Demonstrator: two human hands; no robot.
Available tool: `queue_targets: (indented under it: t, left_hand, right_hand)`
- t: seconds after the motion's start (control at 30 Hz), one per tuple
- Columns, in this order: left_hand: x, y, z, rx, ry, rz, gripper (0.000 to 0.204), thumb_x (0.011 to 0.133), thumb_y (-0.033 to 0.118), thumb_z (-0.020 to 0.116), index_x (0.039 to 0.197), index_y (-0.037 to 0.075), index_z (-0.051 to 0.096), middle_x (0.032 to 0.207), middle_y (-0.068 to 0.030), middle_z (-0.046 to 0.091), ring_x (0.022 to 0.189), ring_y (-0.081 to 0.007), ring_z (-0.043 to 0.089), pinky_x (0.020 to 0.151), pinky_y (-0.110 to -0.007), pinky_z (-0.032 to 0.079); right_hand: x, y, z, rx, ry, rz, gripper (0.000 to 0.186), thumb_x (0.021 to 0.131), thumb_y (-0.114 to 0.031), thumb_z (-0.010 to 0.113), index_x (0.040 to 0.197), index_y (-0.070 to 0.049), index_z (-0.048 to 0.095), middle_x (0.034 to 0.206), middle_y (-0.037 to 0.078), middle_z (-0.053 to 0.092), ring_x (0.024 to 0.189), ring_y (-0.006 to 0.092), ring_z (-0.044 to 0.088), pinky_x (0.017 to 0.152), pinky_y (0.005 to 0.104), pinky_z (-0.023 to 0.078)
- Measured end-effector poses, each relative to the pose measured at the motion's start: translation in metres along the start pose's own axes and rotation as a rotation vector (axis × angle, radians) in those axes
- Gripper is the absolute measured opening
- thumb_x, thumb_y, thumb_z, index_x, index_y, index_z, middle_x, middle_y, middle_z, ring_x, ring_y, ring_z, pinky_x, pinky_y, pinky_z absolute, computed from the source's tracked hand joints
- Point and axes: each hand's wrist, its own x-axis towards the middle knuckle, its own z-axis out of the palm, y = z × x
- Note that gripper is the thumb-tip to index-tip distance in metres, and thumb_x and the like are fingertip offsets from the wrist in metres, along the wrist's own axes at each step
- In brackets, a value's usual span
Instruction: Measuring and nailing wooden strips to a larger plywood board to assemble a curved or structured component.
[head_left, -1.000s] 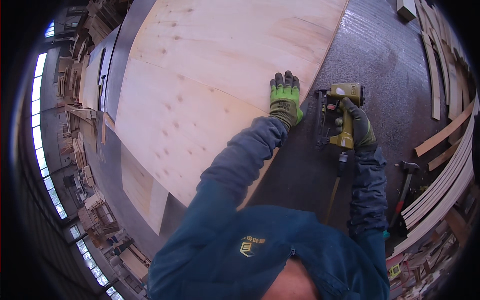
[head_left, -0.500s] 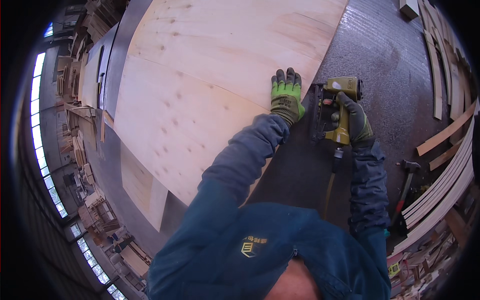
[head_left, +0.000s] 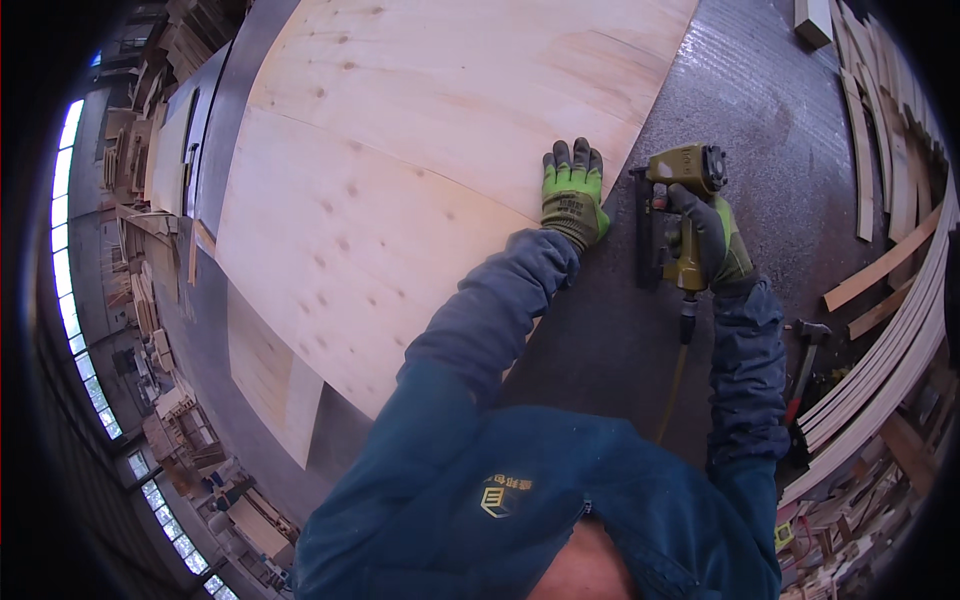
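A large pale plywood sheet [head_left: 400, 140] with knots and a seam across it spreads from the middle to the upper left. My left hand [head_left: 574, 195], in a green and dark grey glove, lies flat on the sheet near its right edge with the fingers stretched out. My right hand [head_left: 718, 235], gloved alike, is wrapped round the grip of an olive-coloured nail gun [head_left: 688, 168]. The gun is just right of the sheet, apart from it. An air hose [head_left: 675, 385] runs down from its handle toward me.
A hammer [head_left: 806, 365] lies at the right beside long stacked wooden strips [head_left: 870, 390]. Loose boards [head_left: 858, 150] and a block [head_left: 813, 22] lie at the upper right. Another panel [head_left: 265, 365] is at lower left on the dark surface, with wood piles beyond.
The nail gun has turned slightly and shifted a little in my right hand's grip. My left hand stays on the plywood. The surroundings shift slightly left in view.
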Motion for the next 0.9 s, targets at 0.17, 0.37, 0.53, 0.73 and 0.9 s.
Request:
queue_targets:
  t: [0.17, 0.37, 0.53, 0.73, 0.9]
  left_hand:
    - [-0.005, -0.006, -0.004, -0.057, 0.036, 0.004, 0.094, 0.092, 0.035, 0.078, 0.174, -0.001, 0.05, 0.186, -0.0281, 0.04, 0.172, -0.057, 0.032, 0.143, -0.067, 0.019]
    - [-0.008, -0.006, -0.005, -0.075, 0.043, -0.001, 0.092, 0.094, 0.038, 0.078, 0.174, 0.0, 0.051, 0.186, -0.0279, 0.041, 0.172, -0.0567, 0.031, 0.143, -0.067, 0.019]
    - [-0.009, -0.006, -0.006, -0.074, 0.034, -0.006, 0.092, 0.095, 0.038, 0.078, 0.174, 0.0, 0.05, 0.186, -0.0279, 0.04, 0.173, -0.0566, 0.03, 0.143, -0.067, 0.019]
    - [-0.006, -0.004, -0.011, -0.063, 0.011, 0.002, 0.092, 0.095, 0.038, 0.078, 0.173, -0.001, 0.051, 0.186, -0.028, 0.039, 0.173, -0.0566, 0.028, 0.143, -0.067, 0.019]
    - [-0.006, -0.002, -0.016, -0.059, 0.007, 0.023, 0.092, 0.092, 0.034, 0.079, 0.172, -0.001, 0.051, 0.186, -0.029, 0.039, 0.172, -0.0579, 0.029, 0.143, -0.067, 0.018]
  right_hand:
    - [-0.01, -0.024, 0.018, -0.296, 0.043, -0.077, 0.064, 0.108, -0.049, 0.079, 0.151, -0.003, 0.067, 0.112, 0.008, 0.075, 0.069, 0.0123, 0.066, 0.058, 0.0337, 0.056]
    - [-0.01, -0.024, 0.036, -0.399, 0.009, -0.076, 0.059, 0.106, -0.049, 0.079, 0.141, -0.002, 0.073, 0.102, 0.006, 0.07, 0.065, 0.0129, 0.065, 0.057, 0.0345, 0.052]
    - [-0.006, -0.023, 0.043, -0.446, 0.014, -0.121, 0.054, 0.107, -0.047, 0.079, 0.137, -0.002, 0.076, 0.096, 0.005, 0.071, 0.064, 0.0138, 0.065, 0.057, 0.0347, 0.052]
    - [0.003, -0.021, 0.049, -0.531, 0.077, -0.052, 0.05, 0.11, -0.042, 0.078, 0.14, -0.003, 0.074, 0.104, 0.005, 0.074, 0.067, 0.0132, 0.067, 0.057, 0.0347, 0.054]
    - [-0.039, -0.013, 0.014, -0.169, 0.182, -0.108, 0.04, 0.111, -0.043, 0.078, 0.127, -0.007, 0.074, 0.095, 0.004, 0.071, 0.07, 0.0131, 0.069, 0.057, 0.0323, 0.057]
